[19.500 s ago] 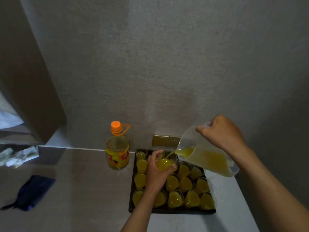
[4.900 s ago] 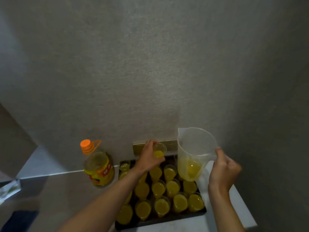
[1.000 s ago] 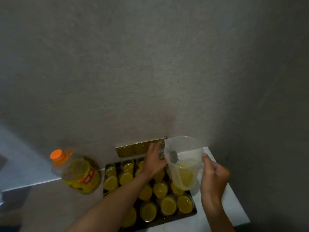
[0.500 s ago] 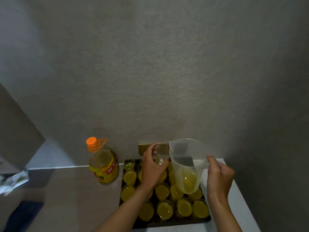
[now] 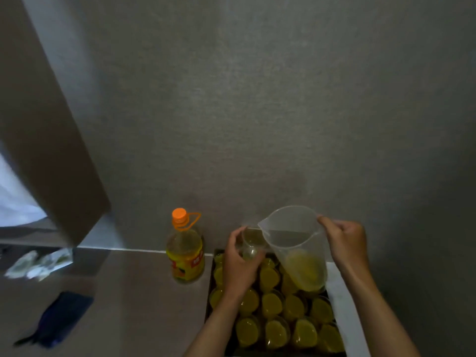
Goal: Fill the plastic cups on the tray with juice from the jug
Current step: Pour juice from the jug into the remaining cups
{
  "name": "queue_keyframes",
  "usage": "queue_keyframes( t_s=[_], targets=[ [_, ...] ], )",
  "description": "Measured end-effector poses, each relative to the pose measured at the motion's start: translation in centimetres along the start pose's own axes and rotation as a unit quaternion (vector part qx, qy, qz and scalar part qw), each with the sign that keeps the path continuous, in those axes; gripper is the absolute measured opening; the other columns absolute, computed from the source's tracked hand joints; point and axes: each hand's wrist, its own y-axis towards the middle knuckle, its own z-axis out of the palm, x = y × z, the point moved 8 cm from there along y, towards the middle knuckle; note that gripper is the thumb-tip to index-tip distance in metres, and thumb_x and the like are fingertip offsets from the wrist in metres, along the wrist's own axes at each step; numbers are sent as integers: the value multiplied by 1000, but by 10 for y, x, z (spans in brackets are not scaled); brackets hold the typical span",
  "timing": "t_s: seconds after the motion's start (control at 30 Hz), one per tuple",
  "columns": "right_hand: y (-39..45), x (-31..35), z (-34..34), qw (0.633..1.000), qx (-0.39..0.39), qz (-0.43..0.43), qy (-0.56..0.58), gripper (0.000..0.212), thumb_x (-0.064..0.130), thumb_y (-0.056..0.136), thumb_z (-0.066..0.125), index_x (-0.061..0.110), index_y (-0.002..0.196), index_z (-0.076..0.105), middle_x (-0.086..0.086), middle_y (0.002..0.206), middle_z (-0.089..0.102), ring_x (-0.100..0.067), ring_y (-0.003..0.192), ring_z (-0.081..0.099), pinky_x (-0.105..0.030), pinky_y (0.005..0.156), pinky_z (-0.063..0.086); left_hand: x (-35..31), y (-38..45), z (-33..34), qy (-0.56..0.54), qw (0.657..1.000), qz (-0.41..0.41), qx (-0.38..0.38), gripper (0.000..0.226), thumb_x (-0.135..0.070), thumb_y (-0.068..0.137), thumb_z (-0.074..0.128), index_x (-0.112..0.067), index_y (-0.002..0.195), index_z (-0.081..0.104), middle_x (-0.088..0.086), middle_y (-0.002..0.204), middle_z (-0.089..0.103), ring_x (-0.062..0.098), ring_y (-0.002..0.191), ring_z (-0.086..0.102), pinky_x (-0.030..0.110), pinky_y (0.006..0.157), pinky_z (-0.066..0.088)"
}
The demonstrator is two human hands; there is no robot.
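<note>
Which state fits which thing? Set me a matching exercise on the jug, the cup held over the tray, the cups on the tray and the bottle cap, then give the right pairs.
Things:
1. jug
2. held cup
3. cups on the tray
4. bottle cap

States:
A. full of yellow juice
B. orange, screwed on
C. clear, looks empty, gripped by the left hand
D. tilted, a little juice at the bottom, gripped by the right hand

Pairs: 1-D, 2-C, 3-A, 4-B
</note>
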Motion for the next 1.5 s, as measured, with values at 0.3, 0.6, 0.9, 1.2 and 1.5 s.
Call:
queue_keyframes(
  t_s=[0.3,0.6,0.9,1.2,1.5],
  targets=[
    [12,55,21,990,57,-68,-110,62,27,91,71,24,47,29,8,44,25,-15,43,25,-34,55,26,-7,-6,-19,-35,999,-3,4,61,-35,71,88,-41,124,59,-20,127,62,0,124,54,47,102,52],
    [16,90,35,966,106,-108,-209,53,33,89,70,24,50,36,7,44,30,-15,43,29,-33,54,29,-15,-3,-35,-32,999,-4,2,62,-8,77,86,-30,128,59,-31,122,60,-12,117,53,30,96,54],
    [18,114,45,940,114,-141,-290,52,33,87,70,21,49,36,9,42,31,-14,40,30,-30,52,29,-23,-8,-39,-31,999,-1,11,61,-12,76,88,-33,126,60,-32,121,59,-13,116,52,21,89,54],
    [18,126,54,915,125,-167,-345,46,39,88,70,19,53,48,5,45,41,-17,46,42,-30,52,34,-24,-11,-38,-50,999,-10,19,59,-10,76,87,-31,125,60,-31,120,61,-12,115,54,32,93,57],
    [16,130,59,900,147,-181,-369,50,39,85,70,20,48,41,6,39,34,-15,41,34,-29,51,31,-21,-16,-32,-61,998,-18,22,60,-16,74,88,-38,123,60,-23,124,61,-3,121,52,44,99,56]
  ],
)
